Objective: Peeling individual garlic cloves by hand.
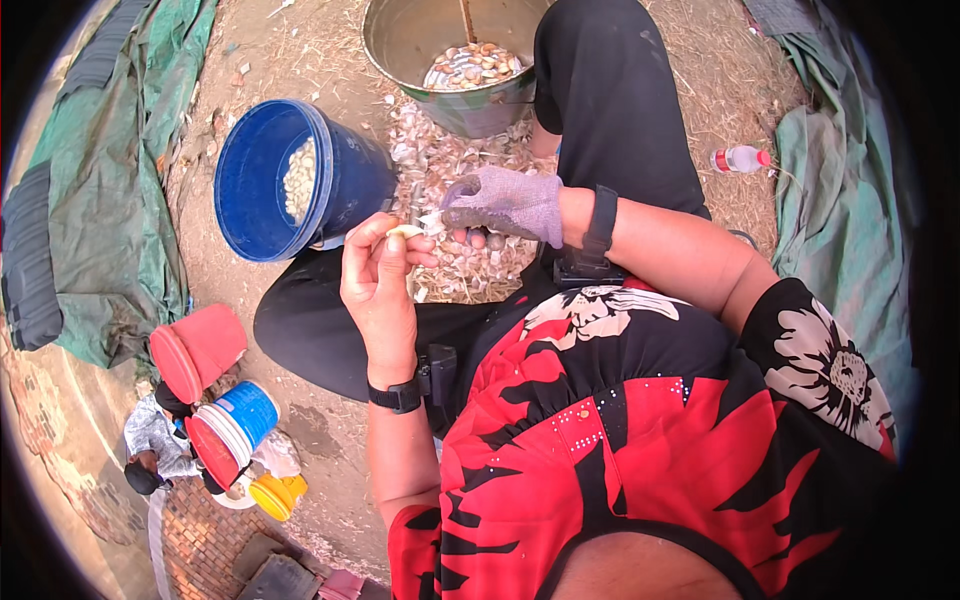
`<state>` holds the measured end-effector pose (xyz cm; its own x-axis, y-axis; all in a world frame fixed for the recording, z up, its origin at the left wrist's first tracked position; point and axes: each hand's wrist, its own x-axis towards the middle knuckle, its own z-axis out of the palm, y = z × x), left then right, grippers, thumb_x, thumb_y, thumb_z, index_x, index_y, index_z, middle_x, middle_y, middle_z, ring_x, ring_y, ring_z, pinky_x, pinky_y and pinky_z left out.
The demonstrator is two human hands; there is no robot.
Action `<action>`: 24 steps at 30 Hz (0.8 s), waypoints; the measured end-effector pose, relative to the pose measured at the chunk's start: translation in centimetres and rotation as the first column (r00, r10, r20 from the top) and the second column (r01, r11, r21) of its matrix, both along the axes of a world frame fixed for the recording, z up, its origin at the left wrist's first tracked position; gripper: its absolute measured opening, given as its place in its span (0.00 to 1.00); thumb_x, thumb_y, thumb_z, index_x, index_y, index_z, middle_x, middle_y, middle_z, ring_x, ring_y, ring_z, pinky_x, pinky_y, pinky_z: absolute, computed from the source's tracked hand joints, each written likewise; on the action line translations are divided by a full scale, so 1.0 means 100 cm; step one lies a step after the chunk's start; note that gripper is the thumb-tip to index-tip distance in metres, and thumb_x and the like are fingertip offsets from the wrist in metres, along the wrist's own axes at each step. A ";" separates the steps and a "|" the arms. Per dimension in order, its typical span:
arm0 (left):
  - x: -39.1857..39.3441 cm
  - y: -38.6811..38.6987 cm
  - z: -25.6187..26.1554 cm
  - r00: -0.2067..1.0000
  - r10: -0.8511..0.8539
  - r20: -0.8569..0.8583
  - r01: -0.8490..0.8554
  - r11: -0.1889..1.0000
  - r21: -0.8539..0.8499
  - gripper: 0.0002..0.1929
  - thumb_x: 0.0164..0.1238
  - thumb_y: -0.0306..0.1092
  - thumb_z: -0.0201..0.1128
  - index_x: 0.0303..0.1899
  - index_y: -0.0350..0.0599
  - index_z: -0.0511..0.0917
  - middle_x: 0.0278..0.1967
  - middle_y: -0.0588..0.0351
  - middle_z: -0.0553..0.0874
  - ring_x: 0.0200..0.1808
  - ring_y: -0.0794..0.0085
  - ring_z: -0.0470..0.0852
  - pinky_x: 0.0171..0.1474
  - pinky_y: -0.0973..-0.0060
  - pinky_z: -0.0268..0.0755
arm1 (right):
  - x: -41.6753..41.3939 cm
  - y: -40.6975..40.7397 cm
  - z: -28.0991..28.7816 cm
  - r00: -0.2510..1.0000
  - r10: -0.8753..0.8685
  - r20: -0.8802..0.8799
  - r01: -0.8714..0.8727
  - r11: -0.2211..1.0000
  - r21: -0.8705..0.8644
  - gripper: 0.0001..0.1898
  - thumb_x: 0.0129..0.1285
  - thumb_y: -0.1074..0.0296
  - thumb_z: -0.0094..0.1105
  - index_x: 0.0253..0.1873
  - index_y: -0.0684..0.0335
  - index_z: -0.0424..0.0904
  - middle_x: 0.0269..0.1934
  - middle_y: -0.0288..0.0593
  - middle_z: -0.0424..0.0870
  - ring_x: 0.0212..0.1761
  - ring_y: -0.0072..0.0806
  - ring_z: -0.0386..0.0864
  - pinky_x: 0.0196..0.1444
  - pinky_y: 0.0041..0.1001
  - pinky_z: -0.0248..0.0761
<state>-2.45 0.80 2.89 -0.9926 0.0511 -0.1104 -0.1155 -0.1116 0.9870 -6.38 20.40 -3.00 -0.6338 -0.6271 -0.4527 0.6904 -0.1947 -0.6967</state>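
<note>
My bare left hand pinches a pale garlic clove between thumb and fingertips. Close to its right, my right hand wears a dirty purple-grey knit glove with some fingertips bare. A small white pointed piece sticks out from the gloved fingers towards the clove; whether it is skin or a blade is unclear. Beyond my left hand, a blue plastic bucket holds peeled cloves. A metal tub farther ahead contains unpeeled cloves and a brownish stick.
Garlic skins cover the ground between my legs. Green tarps line both sides. A plastic bottle lies at right. At lower left, another person is beside a red bucket, a blue-and-white bucket and a yellow bucket.
</note>
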 end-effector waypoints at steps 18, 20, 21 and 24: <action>0.007 0.015 -0.005 0.987 -0.033 -0.159 0.000 0.980 -0.200 0.08 0.75 0.23 0.58 0.51 0.38 0.77 0.49 0.57 0.81 0.32 0.82 0.77 0.37 0.81 0.72 | 0.004 0.002 0.005 0.996 -0.062 -0.071 0.047 0.978 -0.201 0.16 0.67 0.59 0.67 0.49 0.66 0.82 0.34 0.35 0.84 0.27 0.13 0.78 0.26 0.13 0.69; 0.006 0.018 -0.007 0.996 0.030 -0.087 -0.041 0.991 -0.126 0.08 0.75 0.25 0.59 0.51 0.38 0.78 0.46 0.57 0.82 0.32 0.82 0.77 0.37 0.82 0.72 | 0.003 0.001 0.004 0.981 -0.152 -0.118 0.117 0.958 -0.262 0.16 0.67 0.60 0.66 0.51 0.66 0.81 0.34 0.36 0.83 0.27 0.13 0.77 0.28 0.15 0.70; 0.005 0.017 -0.009 0.996 0.029 -0.084 -0.040 0.991 -0.125 0.08 0.75 0.25 0.59 0.51 0.38 0.78 0.46 0.57 0.82 0.32 0.82 0.77 0.37 0.82 0.72 | 0.002 0.002 0.009 0.981 -0.153 -0.116 0.119 0.958 -0.261 0.16 0.67 0.60 0.66 0.51 0.66 0.81 0.34 0.36 0.83 0.27 0.13 0.77 0.28 0.15 0.70; 0.002 0.012 -0.015 0.998 0.059 -0.038 -0.066 0.973 -0.221 0.08 0.76 0.27 0.58 0.52 0.38 0.78 0.40 0.58 0.83 0.31 0.82 0.76 0.36 0.83 0.71 | 0.001 0.005 0.020 0.978 -0.159 -0.134 0.127 0.966 -0.224 0.16 0.68 0.60 0.65 0.52 0.66 0.80 0.35 0.37 0.83 0.28 0.13 0.77 0.28 0.14 0.70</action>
<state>-2.20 2.05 1.39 -0.9961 -0.0337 -0.0816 -0.0847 0.1042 0.9909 -6.25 20.87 -1.01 -0.7744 -0.5964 -0.2114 0.5351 -0.4389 -0.7218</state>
